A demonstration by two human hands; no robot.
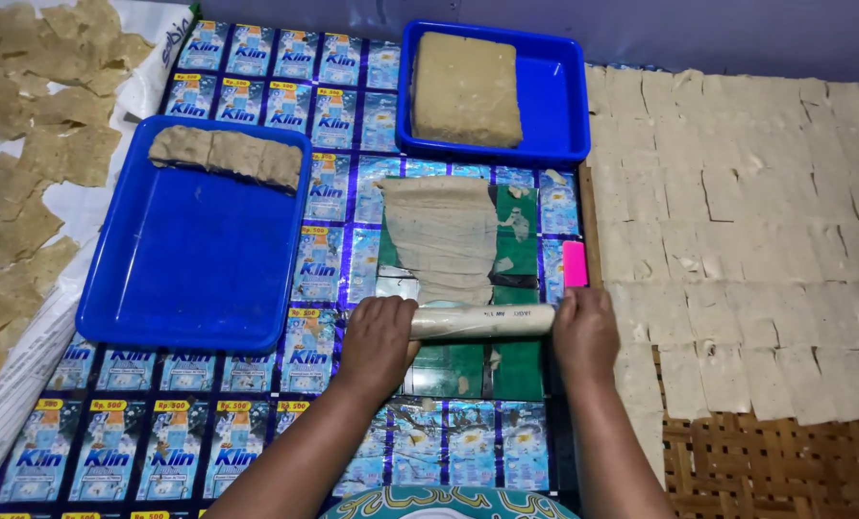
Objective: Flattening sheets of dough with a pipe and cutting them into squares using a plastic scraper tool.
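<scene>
A pale plastic pipe roller lies crosswise on a green board, with thin dough wound around it. My left hand presses on its left end and my right hand presses on its right end. A long thin sheet of beige dough stretches away from the roller across the board. A small pink scraper lies just beyond my right hand.
A blue tray at the left holds a strip of dough pieces. Another blue tray at the back holds a square dough block. Several flat dough squares cover a woven mat at the right. Dried pieces lie far left.
</scene>
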